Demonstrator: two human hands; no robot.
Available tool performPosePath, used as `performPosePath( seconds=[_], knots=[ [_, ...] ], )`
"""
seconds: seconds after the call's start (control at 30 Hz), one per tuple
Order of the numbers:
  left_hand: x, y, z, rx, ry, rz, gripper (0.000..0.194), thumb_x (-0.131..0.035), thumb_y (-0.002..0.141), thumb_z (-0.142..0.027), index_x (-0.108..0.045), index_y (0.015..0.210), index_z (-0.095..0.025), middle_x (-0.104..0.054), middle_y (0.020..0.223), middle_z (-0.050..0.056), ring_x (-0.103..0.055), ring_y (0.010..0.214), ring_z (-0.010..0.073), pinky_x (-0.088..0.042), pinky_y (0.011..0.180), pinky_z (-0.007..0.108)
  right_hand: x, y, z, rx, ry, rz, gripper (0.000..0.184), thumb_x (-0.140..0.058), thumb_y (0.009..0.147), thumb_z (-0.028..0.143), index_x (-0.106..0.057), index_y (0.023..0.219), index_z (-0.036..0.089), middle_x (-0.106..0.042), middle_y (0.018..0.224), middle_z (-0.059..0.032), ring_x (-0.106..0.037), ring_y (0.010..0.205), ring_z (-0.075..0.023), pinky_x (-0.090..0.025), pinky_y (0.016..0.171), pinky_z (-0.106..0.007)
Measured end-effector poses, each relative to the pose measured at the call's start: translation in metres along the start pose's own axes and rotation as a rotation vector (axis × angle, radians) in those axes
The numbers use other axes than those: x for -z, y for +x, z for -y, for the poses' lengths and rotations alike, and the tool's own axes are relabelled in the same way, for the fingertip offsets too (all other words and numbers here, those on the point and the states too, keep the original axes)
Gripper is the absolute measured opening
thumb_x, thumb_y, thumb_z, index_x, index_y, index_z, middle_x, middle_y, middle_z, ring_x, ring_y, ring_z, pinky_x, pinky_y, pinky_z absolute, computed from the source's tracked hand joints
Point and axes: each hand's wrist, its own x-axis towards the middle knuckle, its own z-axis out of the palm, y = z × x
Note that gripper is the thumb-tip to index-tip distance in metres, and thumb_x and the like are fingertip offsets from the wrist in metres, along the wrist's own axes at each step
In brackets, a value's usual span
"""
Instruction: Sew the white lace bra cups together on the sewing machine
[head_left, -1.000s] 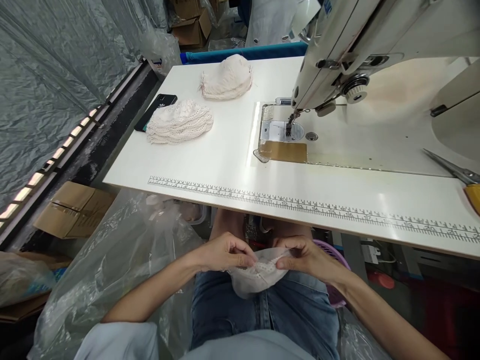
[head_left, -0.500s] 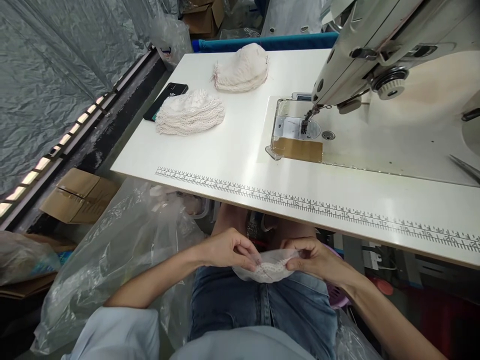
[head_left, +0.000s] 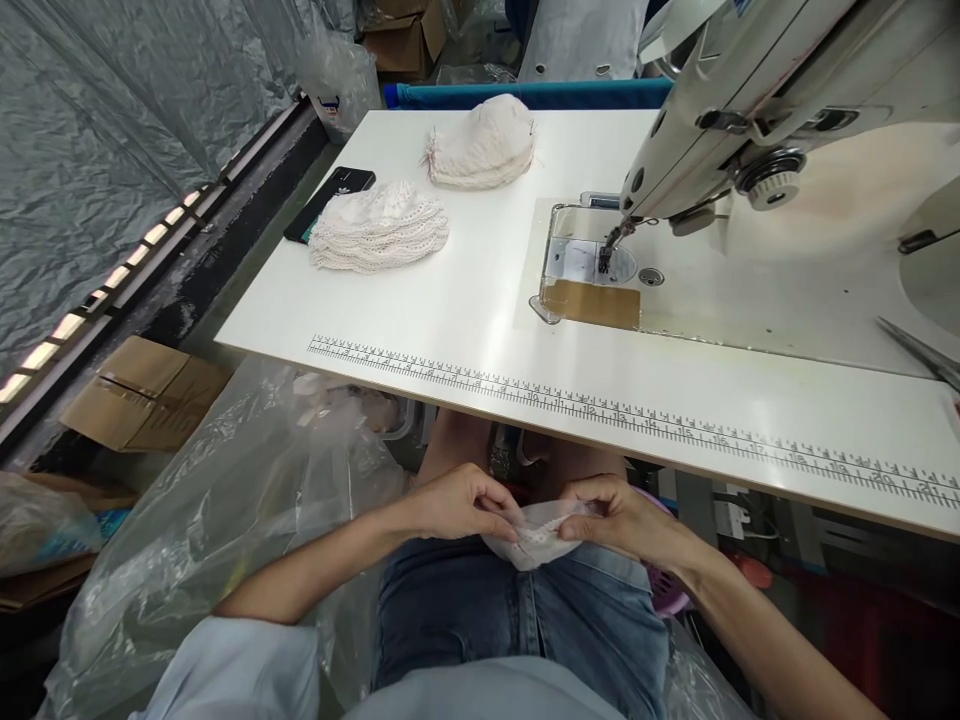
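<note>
Over my lap I hold a small piece of sheer white lace fabric [head_left: 536, 538] between both hands. My left hand [head_left: 472, 503] pinches its left edge with thumb and fingers. At the opposite edge, my right hand [head_left: 611, 512] is closed on the cloth, thumb on the near side. The fabric sags and folds between them, below the front edge of the sewing table [head_left: 480, 330]. On the table's left part lies a stack of white lace pieces [head_left: 380, 230], with a second bundle of off-white fabric pieces [head_left: 481, 145] behind it.
A sewing machine [head_left: 742, 120] stands on the table's right side, with scissors [head_left: 919, 350] at the far right. A black phone [head_left: 337, 195] lies partly under the lace stack. Clear plastic sheeting [head_left: 225, 500] and a cardboard box [head_left: 142, 393] are at the left.
The lace fabric is bunched more narrowly between my hands, its lower edge gathered to a point. My hands stay in nearly the same place, and the view has shifted slightly.
</note>
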Motion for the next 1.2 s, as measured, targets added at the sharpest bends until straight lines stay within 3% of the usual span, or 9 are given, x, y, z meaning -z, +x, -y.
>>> performPosePath(
  seconds=[0.13,0.27,0.37,0.5,0.73,0.9,1.03,1.2],
  knots=[
    [0.007,-0.009,-0.005,0.034,0.014,0.029,0.023,-0.071,0.069,-0.027,-0.073,0.086,-0.012,-0.072,0.077,0.006,-0.064,0.070,0.0149,-0.047,0.066,0.020,-0.007,0.003,0.005,0.034,-0.029,0.066,0.022,-0.074,0.068,0.036,-0.069,0.071,0.015,-0.061,0.064,0.0003,-0.052,0.061,-0.0109,-0.041,0.058,-0.022],
    [0.005,-0.010,-0.008,-0.027,0.021,0.068,0.033,-0.075,0.064,-0.030,-0.071,0.092,-0.012,-0.071,0.083,0.003,-0.062,0.076,0.0147,-0.046,0.068,0.019,-0.014,0.007,0.011,0.048,-0.045,0.098,0.026,-0.074,0.067,0.038,-0.068,0.071,0.013,-0.058,0.061,0.0005,-0.047,0.057,-0.0095,-0.036,0.052,-0.021],
    [-0.001,-0.005,-0.008,-0.039,0.036,0.021,0.032,-0.076,0.063,-0.033,-0.072,0.085,-0.010,-0.068,0.071,0.001,-0.058,0.064,0.0112,-0.042,0.059,0.016,-0.015,0.009,0.014,0.032,-0.048,0.087,0.028,-0.075,0.066,0.040,-0.067,0.069,0.012,-0.054,0.057,0.0019,-0.043,0.053,-0.0081,-0.032,0.049,-0.020],
    [-0.004,-0.002,-0.007,0.016,0.005,-0.038,0.029,-0.074,0.065,-0.033,-0.073,0.081,-0.009,-0.068,0.065,0.002,-0.055,0.058,0.0098,-0.041,0.056,0.017,-0.013,0.008,0.011,0.015,-0.036,0.064,0.029,-0.074,0.067,0.041,-0.066,0.069,0.013,-0.055,0.059,0.0019,-0.045,0.055,-0.0087,-0.034,0.052,-0.021],
    [0.006,-0.010,-0.001,0.033,-0.027,-0.030,0.024,-0.075,0.063,-0.028,-0.074,0.080,-0.010,-0.070,0.072,0.004,-0.059,0.064,0.0123,-0.044,0.061,0.019,-0.010,0.009,0.004,0.022,-0.004,0.110,0.023,-0.073,0.069,0.035,-0.067,0.077,0.014,-0.061,0.070,0.0000,-0.051,0.064,-0.0111,-0.039,0.060,-0.022],
    [0.009,-0.012,-0.003,0.028,-0.040,-0.006,0.025,-0.075,0.064,-0.027,-0.073,0.082,-0.011,-0.069,0.073,0.003,-0.058,0.064,0.0114,-0.043,0.063,0.018,-0.014,0.012,0.008,0.030,-0.055,0.101,0.026,-0.072,0.070,0.038,-0.064,0.072,0.014,-0.054,0.064,0.0024,-0.045,0.060,-0.0095,-0.034,0.055,-0.021],
    [0.006,-0.008,-0.010,0.022,0.022,0.004,0.029,-0.076,0.063,-0.030,-0.072,0.083,-0.010,-0.066,0.068,0.001,-0.055,0.061,0.0100,-0.039,0.056,0.016,-0.017,0.014,0.011,0.041,-0.100,0.091,0.029,-0.070,0.071,0.042,-0.061,0.069,0.014,-0.050,0.061,0.0033,-0.042,0.058,-0.0094,-0.031,0.053,-0.021],
    [0.005,-0.003,-0.009,0.024,0.056,-0.055,0.026,-0.072,0.067,-0.032,-0.072,0.078,-0.009,-0.063,0.061,0.000,-0.050,0.055,0.0079,-0.036,0.051,0.015,-0.016,0.012,0.011,0.046,-0.118,0.073,0.027,-0.070,0.072,0.040,-0.063,0.074,0.015,-0.054,0.068,0.0016,-0.047,0.063,-0.0115,-0.035,0.059,-0.023]
  ],
)
